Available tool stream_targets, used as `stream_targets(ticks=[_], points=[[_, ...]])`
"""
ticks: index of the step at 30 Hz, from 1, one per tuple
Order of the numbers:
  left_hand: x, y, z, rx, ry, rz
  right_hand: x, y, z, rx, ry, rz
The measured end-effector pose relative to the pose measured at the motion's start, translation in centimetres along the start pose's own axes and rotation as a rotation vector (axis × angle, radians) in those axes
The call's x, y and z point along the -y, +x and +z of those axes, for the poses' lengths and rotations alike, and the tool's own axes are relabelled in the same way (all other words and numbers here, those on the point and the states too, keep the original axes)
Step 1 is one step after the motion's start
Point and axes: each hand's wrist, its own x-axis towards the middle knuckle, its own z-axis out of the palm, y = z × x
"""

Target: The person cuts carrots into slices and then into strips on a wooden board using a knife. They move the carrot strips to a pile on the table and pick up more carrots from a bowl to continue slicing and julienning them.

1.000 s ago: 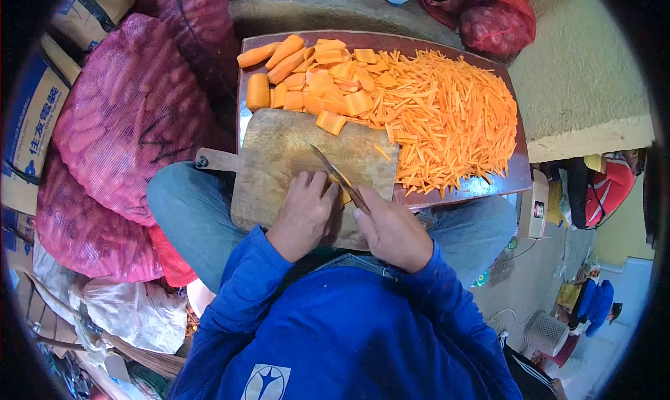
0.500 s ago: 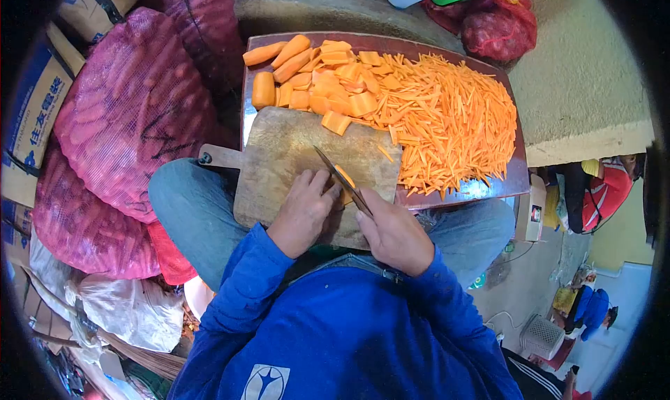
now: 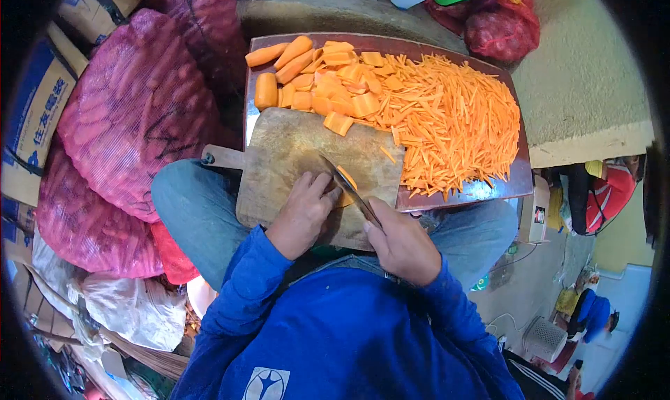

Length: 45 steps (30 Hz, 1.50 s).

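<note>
A worn wooden cutting board [image 3: 276, 145] with a handle rests across my lap and the near edge of a low table. My right hand [image 3: 406, 245] is closed round the handle of a kitchen knife [image 3: 354, 192], its blade slanting up and left over the board. Beside the blade, my left hand [image 3: 303, 215] has its fingers bent down onto a carrot piece [image 3: 345, 200], mostly hidden by the fingers and the knife. A thin carrot strip [image 3: 347, 177] lies along the blade's far side. One flat carrot chunk [image 3: 338, 124] sits at the board's far edge.
On the table [image 3: 513, 187], a heap of carrot sticks [image 3: 453, 124] spreads right, with carrot slices [image 3: 335, 89] and whole peeled carrots [image 3: 294, 52] left of it. Full red mesh sacks [image 3: 132, 114] stand on the left. Another person in red [image 3: 614, 194] is at far right.
My right hand and the knife have drawn back slightly, toward me and to the right. My left hand stays in nearly the same place on the carrot piece.
</note>
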Motion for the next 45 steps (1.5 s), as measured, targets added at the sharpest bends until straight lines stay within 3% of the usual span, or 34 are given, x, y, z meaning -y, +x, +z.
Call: stream_targets(ticks=[4,10,16,18,24,30,33,36,45], points=[[-0.6,0.2,-0.9,0.078,-0.011,-0.056,0.9,-0.9,0.5,0.0,-0.033,0.044],[-0.1,0.0,-0.4,-0.015,0.038,-0.003,0.9,1.4,0.5,0.033,-0.048,0.038],[-0.2,-0.2,-0.6,0.039,0.051,-0.02,1.2,-0.6,0.6,0.039,-0.035,0.054],[-0.3,0.2,-0.4,-0.091,0.023,0.053,0.9,0.3,1.2,0.009,-0.026,0.062],[-0.4,-0.1,-0.9,-0.072,0.011,0.04,1.0,1.2,0.1,0.079,-0.023,0.05],[-0.1,0.0,-0.2,-0.109,-0.004,0.051,0.5,0.1,1.8,-0.058,-0.014,0.036],[-0.3,0.0,-0.2,-0.115,0.016,0.05,0.4,1.9,1.7,-0.043,-0.032,-0.017],[-0.4,-0.4,-0.5,-0.13,0.044,0.046,1.4,1.4,0.3,0.078,-0.035,0.065],[0.3,-0.5,0.0,-0.143,0.016,0.081,0.8,1.8,1.6,0.032,-0.033,-0.001]])
